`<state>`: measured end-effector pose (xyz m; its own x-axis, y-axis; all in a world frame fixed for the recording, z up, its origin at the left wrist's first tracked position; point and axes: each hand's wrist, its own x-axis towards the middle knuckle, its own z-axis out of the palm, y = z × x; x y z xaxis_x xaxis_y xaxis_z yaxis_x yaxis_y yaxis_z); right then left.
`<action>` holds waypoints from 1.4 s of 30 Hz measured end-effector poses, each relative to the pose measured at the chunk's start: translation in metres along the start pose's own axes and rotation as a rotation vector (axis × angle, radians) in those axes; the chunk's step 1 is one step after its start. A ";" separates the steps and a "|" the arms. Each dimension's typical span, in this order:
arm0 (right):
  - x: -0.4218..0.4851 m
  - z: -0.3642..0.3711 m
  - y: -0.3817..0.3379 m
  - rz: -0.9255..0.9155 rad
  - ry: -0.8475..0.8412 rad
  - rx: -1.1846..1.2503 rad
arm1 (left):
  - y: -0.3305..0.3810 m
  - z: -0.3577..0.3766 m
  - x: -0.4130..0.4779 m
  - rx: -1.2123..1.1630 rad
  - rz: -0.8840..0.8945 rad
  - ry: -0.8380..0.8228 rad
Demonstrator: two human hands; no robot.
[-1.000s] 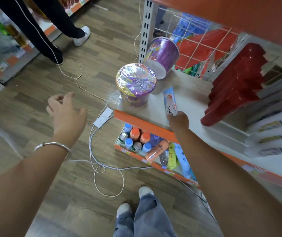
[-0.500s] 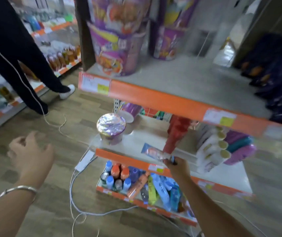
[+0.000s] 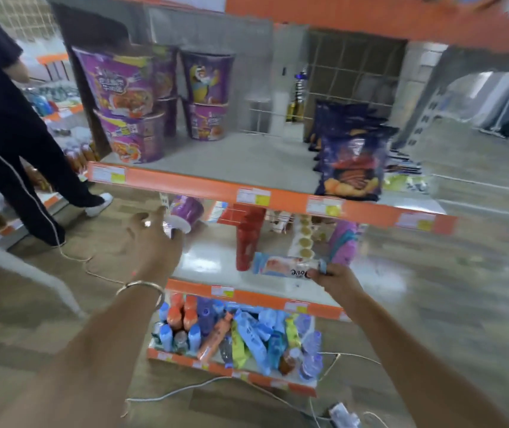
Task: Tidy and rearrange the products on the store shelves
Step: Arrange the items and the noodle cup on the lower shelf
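Note:
My right hand point(image 3: 333, 278) is shut on one end of a light blue soap packet point(image 3: 281, 267), held level over the front of the white middle shelf point(image 3: 207, 261). My left hand point(image 3: 151, 239) has its fingers apart at the left end of that shelf and covers the upright noodle cup there. Just past its fingertips a purple noodle cup point(image 3: 187, 211) lies tilted on its side. Stacked purple noodle cups point(image 3: 123, 103) stand on the shelf above point(image 3: 247, 156), with dark blue snack bags point(image 3: 352, 162) to their right.
A red stack of cups point(image 3: 248, 239), pale tubes point(image 3: 304, 239) and pink bottles point(image 3: 344, 242) fill the middle shelf's back. Bottles and packets point(image 3: 231, 335) crowd the bottom shelf. A person in dark clothes point(image 3: 15, 149) stands left. White cables point(image 3: 185, 393) trail on the floor.
My view has tilted up to show the upper shelf. My left hand moved right to the noodle cups. The right hand swung the soap packet level.

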<state>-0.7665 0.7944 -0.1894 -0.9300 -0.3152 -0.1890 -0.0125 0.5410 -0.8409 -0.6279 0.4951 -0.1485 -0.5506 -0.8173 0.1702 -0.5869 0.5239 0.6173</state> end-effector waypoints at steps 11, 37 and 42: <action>-0.059 -0.183 0.030 -0.034 0.220 0.223 | 0.184 0.037 -0.104 0.051 0.647 -0.037; 0.128 -0.257 -0.006 0.022 0.381 -0.042 | 0.239 0.116 -0.004 -0.170 0.664 -0.082; 0.165 -0.249 0.008 0.045 0.503 -0.255 | 0.235 0.129 0.001 -0.173 0.731 -0.051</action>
<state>-1.0119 0.9407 -0.1010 -0.9915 0.0889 0.0954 0.0010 0.7366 -0.6764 -0.8427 0.6487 -0.1023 -0.7935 -0.2616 0.5494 0.0378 0.8799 0.4737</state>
